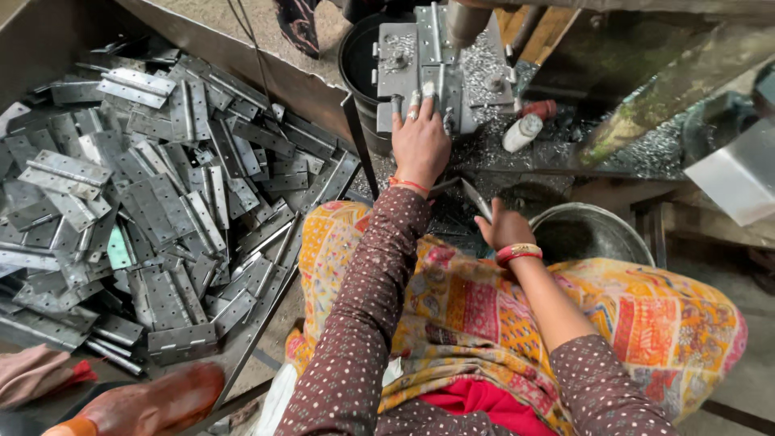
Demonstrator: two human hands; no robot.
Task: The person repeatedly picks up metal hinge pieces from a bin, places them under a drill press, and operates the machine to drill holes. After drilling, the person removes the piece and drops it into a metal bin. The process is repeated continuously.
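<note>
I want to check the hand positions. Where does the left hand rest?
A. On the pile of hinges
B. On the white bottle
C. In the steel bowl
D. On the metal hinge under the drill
D: the left hand presses its fingers on the metal hinge under the drill.

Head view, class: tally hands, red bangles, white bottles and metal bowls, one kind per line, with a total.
hand: 2, left hand and right hand
red bangle: 1
white bottle: 1
metal bowl: 1
Total: 5
</note>
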